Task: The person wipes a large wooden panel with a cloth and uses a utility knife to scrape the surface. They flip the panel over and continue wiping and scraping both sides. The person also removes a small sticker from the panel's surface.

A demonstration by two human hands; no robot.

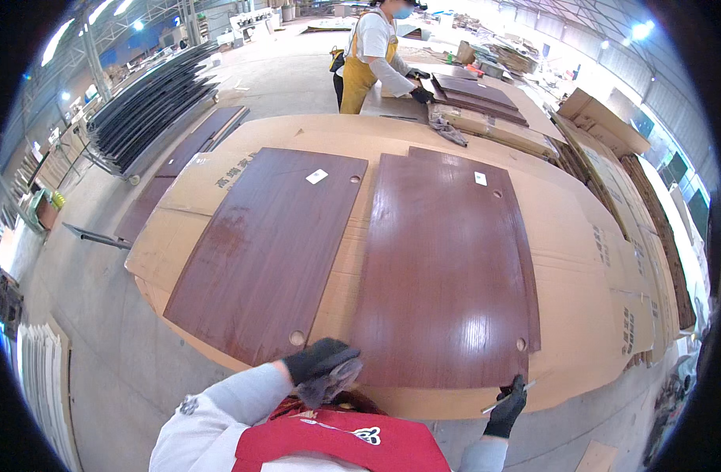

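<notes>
My left hand (322,359), in a black glove, grips a crumpled grey cloth (331,382) close to the near edges of the panels. At the near right corner of the right dark brown wood panel (443,265), my gloved right hand (507,407) holds a thin pencil-like stick (495,405). Another panel lies partly under that one, showing along its far and right edges. To the left is a separate dark brown panel (266,253) with smudges on its surface. Round holes are cut near the panels' right edges, and each side bears a small white label (317,176).
Cardboard (567,259) covers the worktable beneath the panels. Across it a masked co-worker (369,59) handles stacked brown panels (478,94); a grey rag (449,130) lies nearby. Dark boards (154,112) fill a wheeled cart at left. Flattened cardboard (608,171) is piled at right.
</notes>
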